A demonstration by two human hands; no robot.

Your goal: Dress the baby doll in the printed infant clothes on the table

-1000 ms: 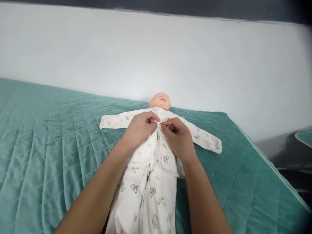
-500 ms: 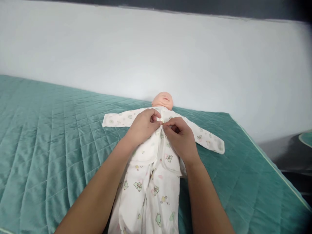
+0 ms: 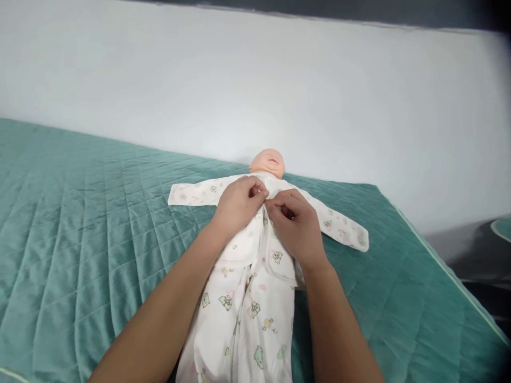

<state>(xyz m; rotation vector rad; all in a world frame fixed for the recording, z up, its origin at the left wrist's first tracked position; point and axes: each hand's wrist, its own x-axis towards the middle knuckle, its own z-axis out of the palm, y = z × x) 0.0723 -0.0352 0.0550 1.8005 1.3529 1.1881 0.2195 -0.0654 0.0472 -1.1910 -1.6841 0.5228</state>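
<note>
A baby doll lies on its back on the teal quilted bed, head toward the wall. It wears a white romper printed with small bears, sleeves spread out to both sides. My left hand and my right hand meet on the doll's chest. Both pinch the two front edges of the romper together near the neck, thumbs and forefingers pressed on the fabric. My forearms cover part of the doll's body.
A plain white wall rises right behind the doll's head. The bed's right edge drops to a dark floor, where a small teal-rimmed object shows at the frame's right edge.
My two hands have crept slightly up the doll's chest toward the neck and closed together; the small fastener visible between my fingertips earlier is covered now. The view has shifted a little.
</note>
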